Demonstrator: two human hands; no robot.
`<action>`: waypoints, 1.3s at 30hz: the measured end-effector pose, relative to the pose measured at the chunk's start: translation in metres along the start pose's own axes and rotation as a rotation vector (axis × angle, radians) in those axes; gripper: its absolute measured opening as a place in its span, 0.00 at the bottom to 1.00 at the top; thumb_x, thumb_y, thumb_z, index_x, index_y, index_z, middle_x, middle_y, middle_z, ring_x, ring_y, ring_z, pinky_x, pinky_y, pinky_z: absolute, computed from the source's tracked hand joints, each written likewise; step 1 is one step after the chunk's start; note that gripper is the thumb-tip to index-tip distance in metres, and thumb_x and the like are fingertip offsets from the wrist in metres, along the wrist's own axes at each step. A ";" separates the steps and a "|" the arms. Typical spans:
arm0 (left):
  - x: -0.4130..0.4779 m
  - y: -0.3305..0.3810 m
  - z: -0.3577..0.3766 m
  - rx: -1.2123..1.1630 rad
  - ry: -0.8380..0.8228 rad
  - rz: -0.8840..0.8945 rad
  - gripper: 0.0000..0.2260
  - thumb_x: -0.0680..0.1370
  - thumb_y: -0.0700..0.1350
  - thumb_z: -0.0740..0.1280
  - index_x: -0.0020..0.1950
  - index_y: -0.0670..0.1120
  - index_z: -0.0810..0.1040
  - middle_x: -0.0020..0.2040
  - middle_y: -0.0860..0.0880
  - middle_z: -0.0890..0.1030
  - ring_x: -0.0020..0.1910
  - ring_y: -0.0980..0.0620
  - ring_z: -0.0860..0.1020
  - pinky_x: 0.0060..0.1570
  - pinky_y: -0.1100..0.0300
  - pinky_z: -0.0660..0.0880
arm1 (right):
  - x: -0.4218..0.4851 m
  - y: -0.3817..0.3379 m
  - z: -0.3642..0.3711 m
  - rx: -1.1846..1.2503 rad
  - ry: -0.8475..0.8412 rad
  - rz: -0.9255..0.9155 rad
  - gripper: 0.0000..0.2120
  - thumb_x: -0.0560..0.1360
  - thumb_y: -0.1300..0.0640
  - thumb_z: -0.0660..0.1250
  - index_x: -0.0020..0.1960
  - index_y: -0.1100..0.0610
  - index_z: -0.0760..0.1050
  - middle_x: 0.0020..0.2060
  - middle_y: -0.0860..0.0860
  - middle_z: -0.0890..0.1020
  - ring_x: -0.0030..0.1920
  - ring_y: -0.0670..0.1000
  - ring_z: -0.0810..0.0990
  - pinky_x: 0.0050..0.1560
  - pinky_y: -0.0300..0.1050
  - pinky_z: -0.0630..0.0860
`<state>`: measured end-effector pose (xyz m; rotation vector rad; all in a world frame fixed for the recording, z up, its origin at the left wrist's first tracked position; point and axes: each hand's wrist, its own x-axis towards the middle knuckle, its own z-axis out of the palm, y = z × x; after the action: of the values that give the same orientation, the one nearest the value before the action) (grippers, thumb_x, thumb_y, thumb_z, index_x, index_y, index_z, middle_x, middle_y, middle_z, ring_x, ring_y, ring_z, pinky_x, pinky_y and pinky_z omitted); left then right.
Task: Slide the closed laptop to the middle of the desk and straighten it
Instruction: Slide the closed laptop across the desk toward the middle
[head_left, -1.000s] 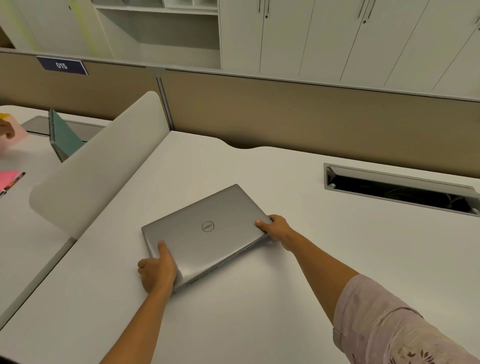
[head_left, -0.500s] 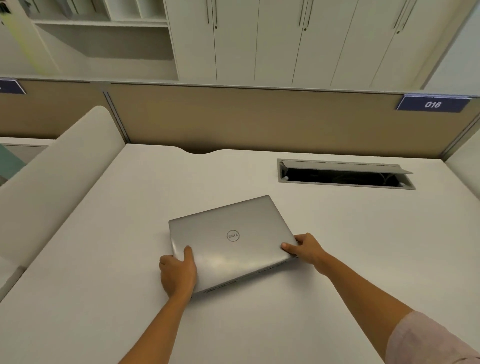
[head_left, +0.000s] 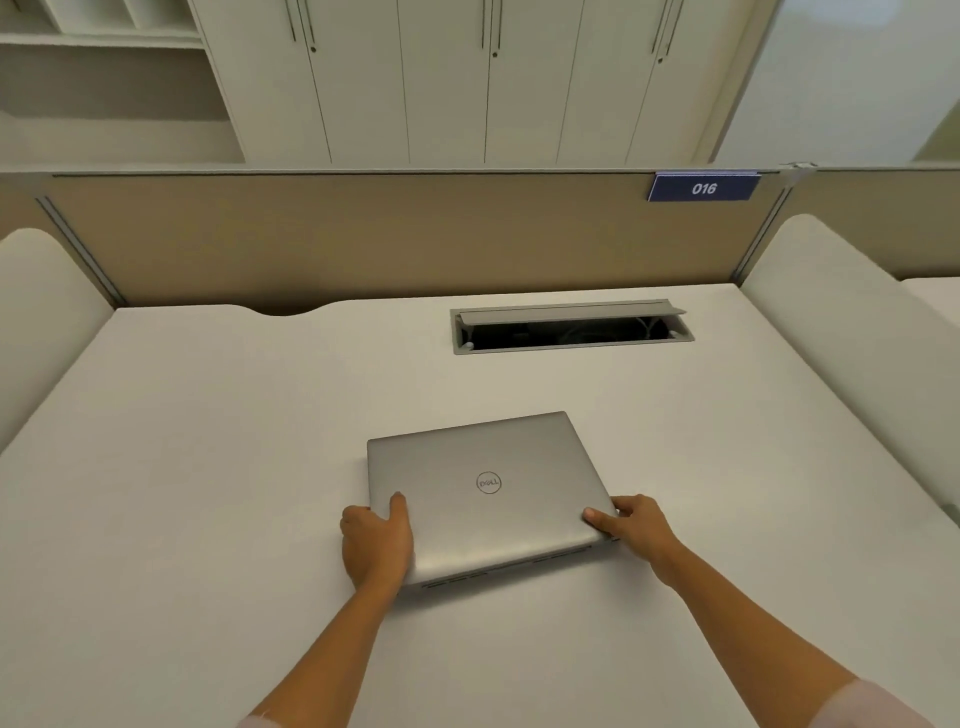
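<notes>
Laptop (head_left: 483, 493) sat closed, flat on desk (head_left: 208, 467), frame center, slightly skewed w/ right side farther back. Left hand (head_left: 376, 543) clamped on near-left corner, thumb on lid. Right hand (head_left: 636, 525) gripped near-right corner, thumb on top, fingers round the edge. Cable slot (head_left: 571, 327) was behind laptop, well apart. Tag "016" (head_left: 704, 187) sat upper right on partition (head_left: 363, 234).

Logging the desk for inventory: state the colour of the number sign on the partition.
The sign is dark blue with white digits, seen in the head view.
</notes>
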<state>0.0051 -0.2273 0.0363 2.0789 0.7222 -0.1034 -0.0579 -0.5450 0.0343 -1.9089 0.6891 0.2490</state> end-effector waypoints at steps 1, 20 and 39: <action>-0.003 0.001 0.004 0.009 -0.007 0.004 0.26 0.76 0.56 0.64 0.63 0.37 0.68 0.60 0.39 0.75 0.53 0.37 0.76 0.45 0.51 0.71 | -0.001 0.005 -0.004 0.008 0.010 0.010 0.22 0.69 0.48 0.78 0.50 0.67 0.82 0.40 0.59 0.83 0.39 0.53 0.79 0.43 0.46 0.74; 0.005 0.012 0.003 0.399 -0.072 0.247 0.20 0.78 0.55 0.60 0.42 0.38 0.73 0.41 0.41 0.79 0.37 0.44 0.73 0.35 0.56 0.68 | -0.007 0.017 -0.010 -0.084 0.213 -0.042 0.22 0.62 0.36 0.77 0.43 0.54 0.84 0.41 0.49 0.76 0.39 0.45 0.78 0.37 0.38 0.73; -0.009 0.021 -0.011 0.544 -0.169 0.281 0.26 0.78 0.59 0.60 0.63 0.38 0.72 0.60 0.38 0.74 0.57 0.38 0.74 0.49 0.50 0.72 | -0.009 0.010 -0.003 -0.149 0.358 0.039 0.19 0.66 0.33 0.71 0.47 0.46 0.85 0.38 0.41 0.84 0.44 0.49 0.82 0.57 0.51 0.74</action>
<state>0.0066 -0.2315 0.0607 2.6273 0.3087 -0.3442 -0.0714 -0.5476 0.0318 -2.1080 0.9684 -0.0210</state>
